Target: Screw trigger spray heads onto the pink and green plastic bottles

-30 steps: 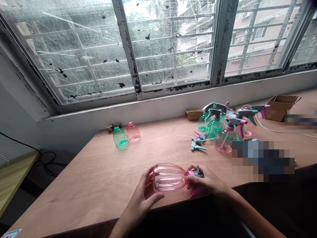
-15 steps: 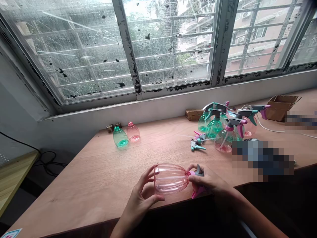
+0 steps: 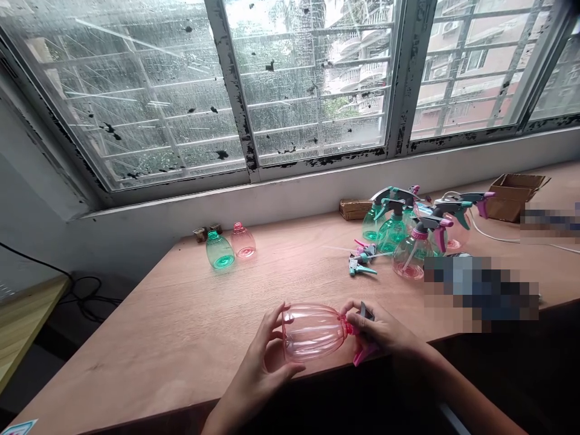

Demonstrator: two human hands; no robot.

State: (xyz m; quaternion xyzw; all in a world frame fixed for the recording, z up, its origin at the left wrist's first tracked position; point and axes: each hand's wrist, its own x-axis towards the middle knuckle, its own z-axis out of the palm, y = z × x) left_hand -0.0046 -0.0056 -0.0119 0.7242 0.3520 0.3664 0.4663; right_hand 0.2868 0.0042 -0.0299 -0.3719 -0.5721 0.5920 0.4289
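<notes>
A clear pink spray bottle [image 3: 313, 332] lies sideways in the air near the table's front edge, its neck toward the right. My left hand [image 3: 267, 350] is curved around its base, thumb below and fingers above. At the neck, my right hand [image 3: 376, 326] is closed on a grey and pink spray head [image 3: 365, 350], mostly hidden by the fingers. Red neck plastic shows between the bottle body and my right fingertips. Whether the collar sits on the thread is hidden.
Green [image 3: 220, 251] and pink [image 3: 243, 240] headless bottles stand at the back left. Loose spray heads [image 3: 361, 264] lie right of centre. Several bottles with heads [image 3: 413, 248] stand behind a blurred patch [image 3: 480, 287]. An open cardboard box [image 3: 512, 196] is at the far right.
The bottle has dropped slightly in view, and its red neck shows more now. My right fingers have shifted on the spray head; the pink collar seen before is now covered.
</notes>
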